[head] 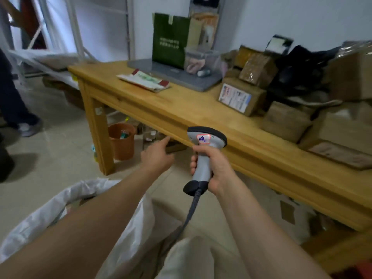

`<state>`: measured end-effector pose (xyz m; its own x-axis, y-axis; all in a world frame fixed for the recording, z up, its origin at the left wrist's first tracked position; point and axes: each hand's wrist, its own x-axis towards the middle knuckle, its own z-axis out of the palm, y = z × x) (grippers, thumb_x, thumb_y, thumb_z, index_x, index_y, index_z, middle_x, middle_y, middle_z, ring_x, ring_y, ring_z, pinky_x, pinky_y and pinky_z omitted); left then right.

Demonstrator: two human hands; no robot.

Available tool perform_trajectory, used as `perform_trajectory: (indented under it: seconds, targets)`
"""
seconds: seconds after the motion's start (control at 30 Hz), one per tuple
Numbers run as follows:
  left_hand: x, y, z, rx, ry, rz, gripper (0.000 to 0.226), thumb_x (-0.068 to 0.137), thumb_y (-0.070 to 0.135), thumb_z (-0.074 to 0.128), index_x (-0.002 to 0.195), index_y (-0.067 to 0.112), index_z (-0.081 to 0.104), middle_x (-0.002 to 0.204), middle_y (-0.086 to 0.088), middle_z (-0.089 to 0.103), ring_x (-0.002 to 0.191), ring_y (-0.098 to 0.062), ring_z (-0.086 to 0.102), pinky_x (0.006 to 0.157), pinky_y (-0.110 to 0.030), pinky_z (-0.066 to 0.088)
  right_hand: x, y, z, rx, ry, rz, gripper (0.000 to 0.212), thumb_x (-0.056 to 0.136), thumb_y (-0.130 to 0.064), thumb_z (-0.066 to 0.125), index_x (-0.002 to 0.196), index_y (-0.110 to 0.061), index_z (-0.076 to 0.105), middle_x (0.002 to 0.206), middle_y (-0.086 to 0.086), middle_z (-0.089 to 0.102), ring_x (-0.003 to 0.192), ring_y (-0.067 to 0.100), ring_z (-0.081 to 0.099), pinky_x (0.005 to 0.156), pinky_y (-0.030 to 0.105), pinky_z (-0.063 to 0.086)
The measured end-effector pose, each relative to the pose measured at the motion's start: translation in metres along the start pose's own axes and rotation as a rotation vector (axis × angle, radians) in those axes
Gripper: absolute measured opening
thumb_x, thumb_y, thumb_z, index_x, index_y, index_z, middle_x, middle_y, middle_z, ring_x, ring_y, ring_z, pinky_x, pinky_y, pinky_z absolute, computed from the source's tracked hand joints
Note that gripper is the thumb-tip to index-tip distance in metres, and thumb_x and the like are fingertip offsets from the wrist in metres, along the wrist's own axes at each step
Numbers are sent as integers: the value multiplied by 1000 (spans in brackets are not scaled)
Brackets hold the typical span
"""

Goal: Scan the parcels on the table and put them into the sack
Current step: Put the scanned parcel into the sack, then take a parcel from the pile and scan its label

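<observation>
My right hand (pixel 211 168) grips the handle of a grey barcode scanner (pixel 203 143) with a black head and a red-edged label, held in front of the wooden table (pixel 181 109). My left hand (pixel 156 156) reaches forward below the table's front edge, index finger extended, holding nothing. Several brown parcels are piled at the table's right end, among them a small box with a white label (pixel 240 96) and a flat carton (pixel 285 120). The white sack (pixel 128 228) stands open at the lower left, under my left forearm.
A grey laptop (pixel 181 75), a green paper bag (pixel 170 40), a clear plastic tub (pixel 201 60) and a folded paper packet (pixel 145 80) lie on the table. An orange bin (pixel 121 140) stands under it. Another person's leg (pixel 14 109) is at the far left.
</observation>
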<state>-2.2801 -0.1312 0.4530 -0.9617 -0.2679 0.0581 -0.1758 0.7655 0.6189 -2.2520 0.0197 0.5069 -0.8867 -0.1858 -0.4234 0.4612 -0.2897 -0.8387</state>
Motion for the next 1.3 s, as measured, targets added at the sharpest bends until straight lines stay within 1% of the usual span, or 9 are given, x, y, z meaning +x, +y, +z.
perform_trajectory:
  seconds: [0.17,0.37,0.57,0.67,0.8,0.93,1.07,1.2,1.3]
  targets:
    - [-1,88,2,-35,-20,158,67,89,24,61,149,25,32,140,-7,51,120,-27,53,98,-40,45,-40,-59,-48,-4,75,-144,6,85,-1,64,85,0,58,58,10,60,41,17,58,43,23,51]
    - [50,180,13,146,-44,401,59,92,22,59,147,15,37,143,-11,46,131,-27,43,104,-35,36,-36,-118,-91,-30,185,-289,9,85,-4,65,84,3,60,58,12,62,45,20,60,46,26,53]
    - [131,255,44,370,-90,575,62,87,4,58,145,8,36,144,-13,42,132,-28,41,105,-33,34,0,-156,-120,-59,226,-360,12,86,-2,64,93,5,58,59,12,60,45,19,58,44,25,50]
    - [164,284,57,497,-87,645,74,87,5,61,150,5,22,151,-15,31,138,-30,31,112,-34,24,22,-169,-131,-78,227,-352,14,86,-2,64,97,5,58,61,12,60,45,19,58,43,26,50]
    - [209,306,78,660,-170,673,82,90,18,60,152,3,9,158,-15,15,146,-28,15,118,-37,10,47,-182,-141,-57,207,-358,5,86,-2,63,87,1,59,58,10,59,43,18,57,42,24,48]
    - [237,315,91,816,-211,734,90,86,34,65,152,3,12,155,-16,19,141,-33,24,114,-38,25,61,-184,-148,-28,188,-358,11,86,-1,62,94,2,56,59,10,57,43,17,55,42,24,45]
    - [252,316,87,958,-194,790,106,77,48,66,154,21,0,160,-6,12,144,-34,16,114,-48,29,65,-182,-149,-11,178,-361,11,85,0,62,93,1,55,58,9,56,43,18,54,42,23,44]
    - [239,309,68,1051,-192,771,119,69,35,79,154,26,-4,154,-7,25,138,-31,28,109,-45,36,59,-176,-145,1,183,-355,8,85,-1,63,90,0,56,57,10,57,42,19,54,41,24,44]
    - [216,301,37,1051,-158,707,114,66,38,83,153,34,8,148,-11,24,136,-34,25,108,-48,35,46,-169,-142,-15,186,-360,8,85,-2,63,90,1,58,57,9,58,43,18,56,42,24,45]
